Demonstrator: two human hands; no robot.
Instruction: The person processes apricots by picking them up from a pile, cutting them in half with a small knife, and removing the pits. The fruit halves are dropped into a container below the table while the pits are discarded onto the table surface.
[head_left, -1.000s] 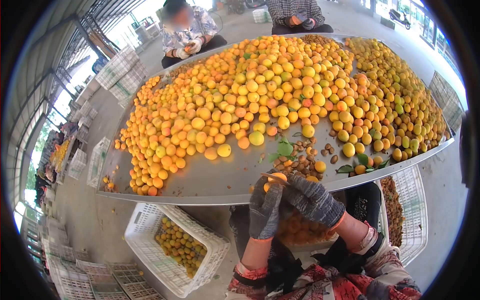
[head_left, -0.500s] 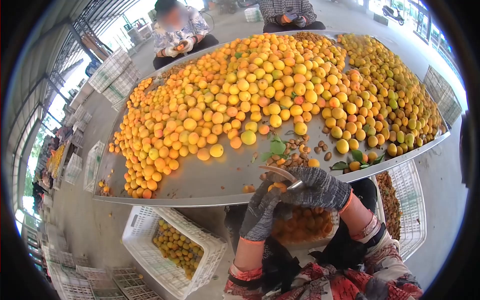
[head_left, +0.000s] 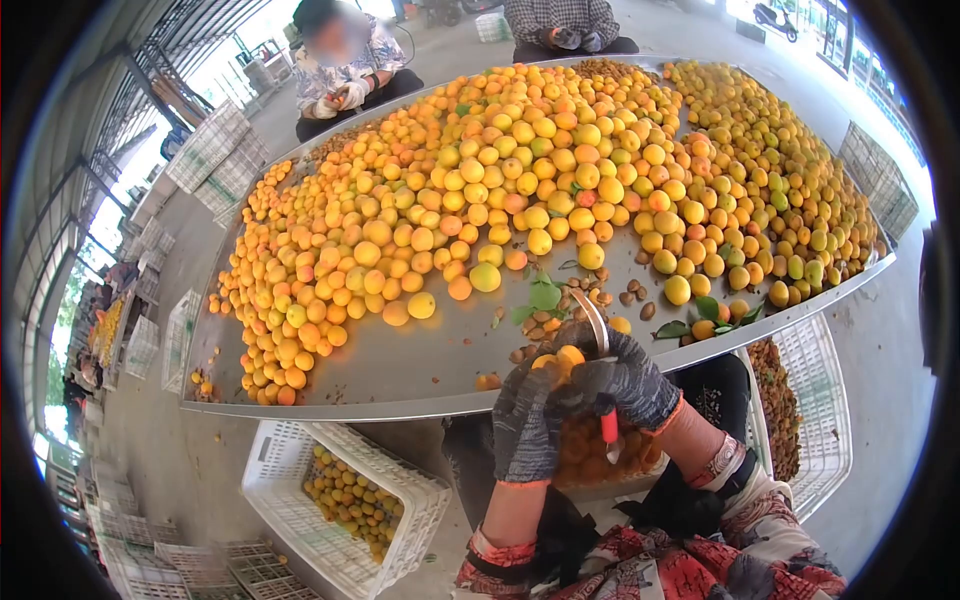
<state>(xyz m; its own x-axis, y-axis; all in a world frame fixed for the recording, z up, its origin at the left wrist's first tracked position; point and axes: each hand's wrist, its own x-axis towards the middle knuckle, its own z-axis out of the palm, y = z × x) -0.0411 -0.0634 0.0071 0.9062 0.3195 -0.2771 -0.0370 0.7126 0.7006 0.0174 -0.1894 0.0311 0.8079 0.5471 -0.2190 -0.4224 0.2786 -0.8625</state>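
Both of my hands, in grey knit gloves, meet at the near edge of a metal table [head_left: 400, 357]. My left hand [head_left: 525, 425] is closed on an orange apricot [head_left: 565, 361], which looks split open, between the two hands. My right hand [head_left: 635, 380] is closed round a tool with a curved metal piece [head_left: 590, 318] pointing up and a red part [head_left: 609, 425] hanging below. Loose brown pits [head_left: 540, 330] and green leaves [head_left: 543, 295] lie just beyond my hands. A big heap of apricots [head_left: 480, 190] covers much of the table.
Below the table edge are a white crate [head_left: 270, 460] of greenish-yellow apricots at left, a container of orange pieces [head_left: 590, 455] under my hands, and a white crate [head_left: 825, 400] of brown pits at right. Two people [head_left: 345, 60] [head_left: 565, 25] sit across the table.
My right hand has turned, so the curved metal piece now points upward and the red part shows. The apricot between my hands is more visible. The view has shifted slightly.
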